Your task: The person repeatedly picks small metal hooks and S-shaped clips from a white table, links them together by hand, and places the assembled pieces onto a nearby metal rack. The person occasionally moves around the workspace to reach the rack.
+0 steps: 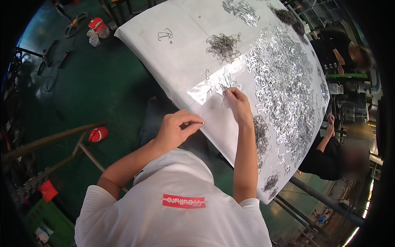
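Note:
My left hand (175,127) is raised by the table's near edge, thumb and forefinger pinched on a small metal piece (203,122); only its shiny end shows. Over the white-covered table (181,66), my right hand (238,103) is closed, fingertips at the near side of a small pile of S-shaped metal hooks (226,80). What its fingers hold, if anything, is hidden. One loose hook (207,74) lies left of that pile. Farther off is a darker, tangled heap of hooks (223,47). A broad spread of shiny hooks (284,82) covers the table's right part.
A few hooks (165,35) lie apart at the far left of the table. Darker hooks (261,138) are heaped right of my right forearm. Two people (329,152) are at the table's right edge. A wooden frame (80,142) stands at my left on the green floor.

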`<state>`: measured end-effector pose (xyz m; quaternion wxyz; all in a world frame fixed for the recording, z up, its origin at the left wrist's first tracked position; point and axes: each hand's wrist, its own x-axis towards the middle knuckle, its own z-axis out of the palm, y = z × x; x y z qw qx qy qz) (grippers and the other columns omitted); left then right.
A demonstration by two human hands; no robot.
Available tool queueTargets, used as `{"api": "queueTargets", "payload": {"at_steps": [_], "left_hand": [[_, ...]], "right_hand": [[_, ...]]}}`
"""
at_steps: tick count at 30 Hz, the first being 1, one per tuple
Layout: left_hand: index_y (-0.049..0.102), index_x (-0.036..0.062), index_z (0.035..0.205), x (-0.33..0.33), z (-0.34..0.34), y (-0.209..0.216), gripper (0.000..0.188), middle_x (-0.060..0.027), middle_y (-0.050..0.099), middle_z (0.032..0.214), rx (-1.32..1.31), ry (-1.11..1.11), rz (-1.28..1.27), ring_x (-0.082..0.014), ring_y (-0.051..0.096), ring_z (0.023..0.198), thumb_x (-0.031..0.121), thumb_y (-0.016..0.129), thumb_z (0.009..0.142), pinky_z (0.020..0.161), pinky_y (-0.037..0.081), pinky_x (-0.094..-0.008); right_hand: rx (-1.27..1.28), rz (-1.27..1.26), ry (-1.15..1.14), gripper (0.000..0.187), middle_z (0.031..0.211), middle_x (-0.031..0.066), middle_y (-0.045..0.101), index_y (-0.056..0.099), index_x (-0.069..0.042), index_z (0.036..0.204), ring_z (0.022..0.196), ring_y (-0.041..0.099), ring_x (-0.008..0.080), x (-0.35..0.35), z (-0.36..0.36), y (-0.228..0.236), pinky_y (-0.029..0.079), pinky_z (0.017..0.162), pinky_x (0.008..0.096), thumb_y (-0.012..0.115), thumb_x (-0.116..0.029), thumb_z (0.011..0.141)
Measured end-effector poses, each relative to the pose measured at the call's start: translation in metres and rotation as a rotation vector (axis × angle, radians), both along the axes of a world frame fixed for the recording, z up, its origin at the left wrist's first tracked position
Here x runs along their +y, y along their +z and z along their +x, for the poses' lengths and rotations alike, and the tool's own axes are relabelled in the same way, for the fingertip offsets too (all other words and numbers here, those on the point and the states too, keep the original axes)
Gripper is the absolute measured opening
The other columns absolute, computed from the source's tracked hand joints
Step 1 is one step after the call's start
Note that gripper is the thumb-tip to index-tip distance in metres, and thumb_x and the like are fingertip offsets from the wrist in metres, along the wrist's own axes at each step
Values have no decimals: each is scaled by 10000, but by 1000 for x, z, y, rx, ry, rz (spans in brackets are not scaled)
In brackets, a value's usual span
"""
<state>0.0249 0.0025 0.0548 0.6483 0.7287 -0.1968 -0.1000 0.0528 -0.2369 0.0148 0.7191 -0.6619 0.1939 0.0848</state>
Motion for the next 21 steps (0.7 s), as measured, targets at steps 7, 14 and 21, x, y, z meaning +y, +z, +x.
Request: {"api": "queueTargets", "payload": {"at_steps": [7,14,21], "left_hand": [[686,50,911,-10,-11,-4,157,-68,678,826,-24,26,3,-148,608,679,1,677,763,583,460,-251],[686,59,927,-16,-18,-1,173,-52,687,853,-75,12,2,-153,633,715,-3,675,765,591,479,-251],[676,37,960,-26,-21,-5,234,-70,677,856,-170,14,-11,-137,602,720,-47,675,742,612,465,-244]], "right_hand": [[-80,230,-95,85,856,37,586,566,-24,917,698,541,103,63,-92,61,419,530,214,578,-105,894],[-189,106,-196,56,940,-11,517,549,-32,909,834,473,65,82,-104,58,395,738,210,580,-76,895],[-262,119,-404,185,971,-1,537,581,13,1029,805,454,78,92,-106,46,371,712,218,602,-92,878]]}}
